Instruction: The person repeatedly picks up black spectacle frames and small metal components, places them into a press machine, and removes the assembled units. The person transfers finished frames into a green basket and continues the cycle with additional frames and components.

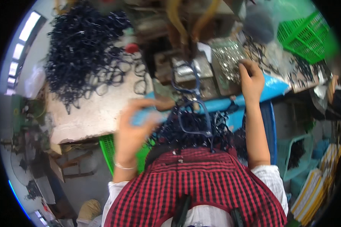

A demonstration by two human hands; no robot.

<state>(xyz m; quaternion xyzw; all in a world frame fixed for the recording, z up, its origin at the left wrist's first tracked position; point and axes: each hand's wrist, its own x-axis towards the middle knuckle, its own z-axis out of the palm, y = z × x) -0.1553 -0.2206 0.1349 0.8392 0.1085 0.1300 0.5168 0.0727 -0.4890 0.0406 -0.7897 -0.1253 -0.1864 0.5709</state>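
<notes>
A blue glasses frame (207, 117) sits at the machine in front of me, one rim on the metal work block (204, 70) and the other toward my lap. My left hand (136, 125) is smeared by motion to the left of it, and its fingers cannot be made out. At a tray of small shiny metal parts (229, 56), my right hand (252, 79) has thumb and forefinger drawn together at the right edge. Whatever they pinch is too small to name. More dark glasses frames (166, 126) lie heaped on my lap.
A large heap of dark glasses frames (83, 45) covers the far left of the pale table (75, 123). Two yellowish hoses (176, 17) come down over the machine. A green basket (305, 36) stands at the back right, and another green basket (109, 149) is below the table.
</notes>
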